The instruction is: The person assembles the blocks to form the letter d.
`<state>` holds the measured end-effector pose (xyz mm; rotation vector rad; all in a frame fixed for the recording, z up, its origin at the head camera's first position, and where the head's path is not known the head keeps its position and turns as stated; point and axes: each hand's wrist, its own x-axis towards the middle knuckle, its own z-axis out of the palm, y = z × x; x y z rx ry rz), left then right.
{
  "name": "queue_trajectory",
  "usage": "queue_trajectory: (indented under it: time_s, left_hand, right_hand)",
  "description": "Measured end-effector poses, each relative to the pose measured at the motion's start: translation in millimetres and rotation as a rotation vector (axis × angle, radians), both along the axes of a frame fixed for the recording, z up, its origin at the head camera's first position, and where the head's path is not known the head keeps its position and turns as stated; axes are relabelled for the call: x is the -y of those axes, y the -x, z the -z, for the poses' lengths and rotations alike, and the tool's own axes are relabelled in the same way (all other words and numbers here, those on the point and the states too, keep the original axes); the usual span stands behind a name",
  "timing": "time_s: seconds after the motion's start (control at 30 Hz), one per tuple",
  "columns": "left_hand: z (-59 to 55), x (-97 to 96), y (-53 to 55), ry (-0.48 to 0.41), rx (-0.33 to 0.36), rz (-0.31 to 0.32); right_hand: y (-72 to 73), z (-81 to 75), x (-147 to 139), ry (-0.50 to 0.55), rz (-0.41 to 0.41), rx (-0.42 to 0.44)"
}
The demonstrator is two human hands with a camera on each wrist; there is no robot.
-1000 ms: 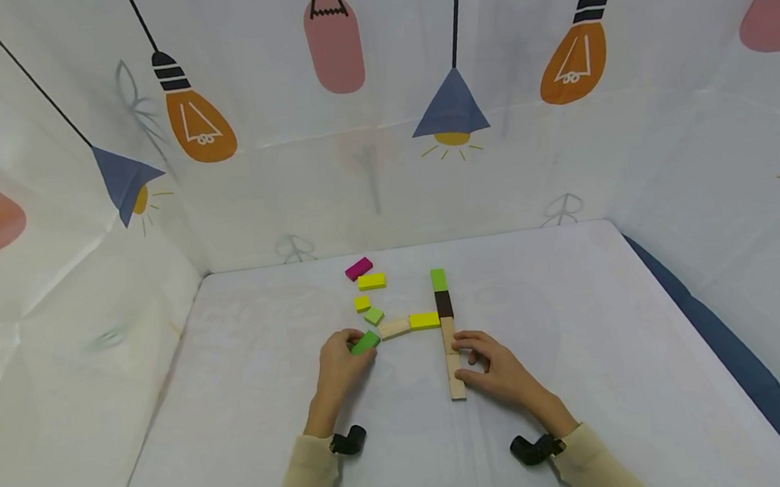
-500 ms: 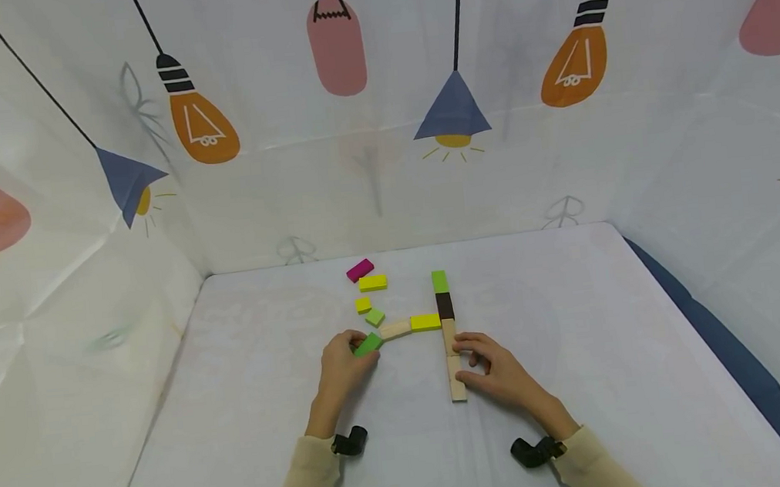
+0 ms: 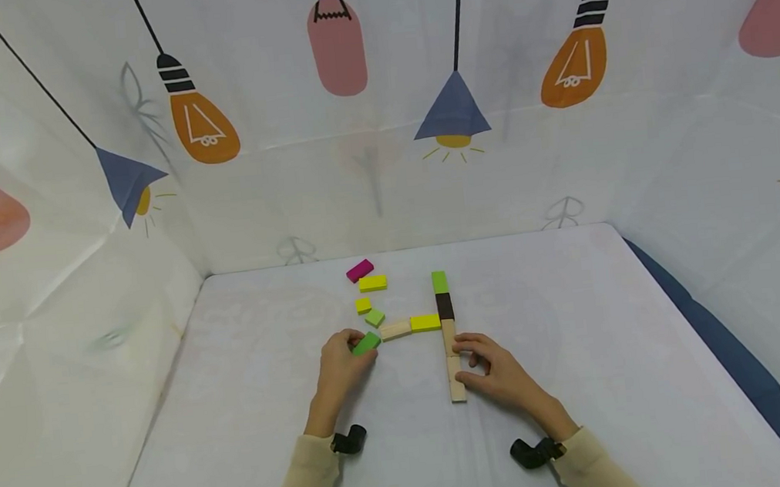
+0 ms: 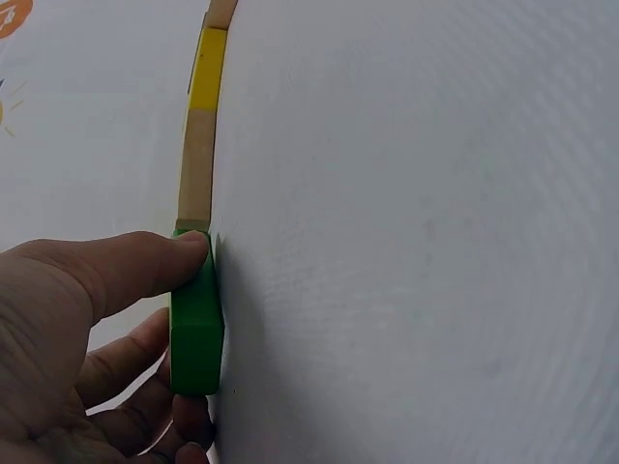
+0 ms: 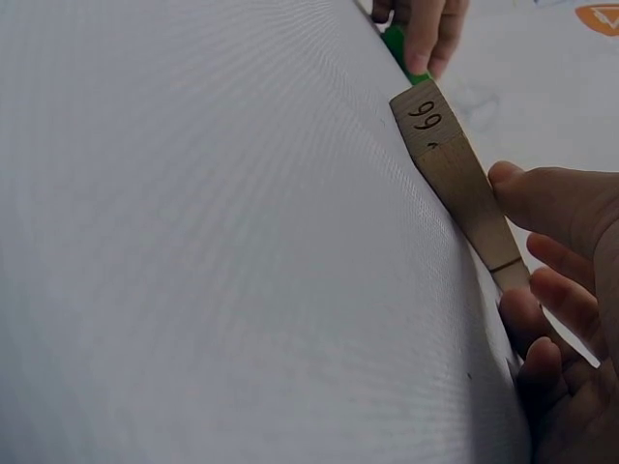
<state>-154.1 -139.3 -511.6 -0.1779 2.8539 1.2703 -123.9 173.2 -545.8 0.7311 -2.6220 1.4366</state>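
My left hand (image 3: pixel 341 364) pinches a green block (image 3: pixel 367 344) between thumb and fingers. In the left wrist view, the green block's (image 4: pixel 196 329) far end is right at a plain wooden block (image 4: pixel 197 159), in line with a yellow block (image 4: pixel 206 72). My right hand (image 3: pixel 502 373) is beside the upright row, its thumb and forefinger tips at the right edge of two plain wooden blocks; the nearer block (image 3: pixel 456 381) ends the row. Number marks show on its end (image 5: pixel 426 116) in the right wrist view. Beyond these, a dark block (image 3: pixel 444 306) and a light green block (image 3: pixel 439 282) continue the row.
Loose on the white table (image 3: pixel 546 276) lie a magenta block (image 3: pixel 361 270), a yellow block (image 3: pixel 372 283), a small yellow block (image 3: pixel 364 305) and a small light green block (image 3: pixel 375 317). A printed cloth (image 3: pixel 385 182) hangs behind the table's back edge.
My left hand and the green block have shifted only slightly, to the right and then a little back. The right hand and the rows of blocks stay where they were.
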Motion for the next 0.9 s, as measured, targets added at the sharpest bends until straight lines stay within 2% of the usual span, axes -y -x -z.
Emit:
queue_trajectory:
  time_s: [0.43,0.9]
  left_hand:
    - [3.1,0.5,2.0,0.05,-0.024,0.037]
    - [3.7,2.1,3.3,0.046,-0.011,0.037]
  right_hand:
    - [-0.1,-1.0,0.2,0.016,-0.005,-0.007]
    - [0.5,-2.3,-1.1,0.009,-0.003,0.026]
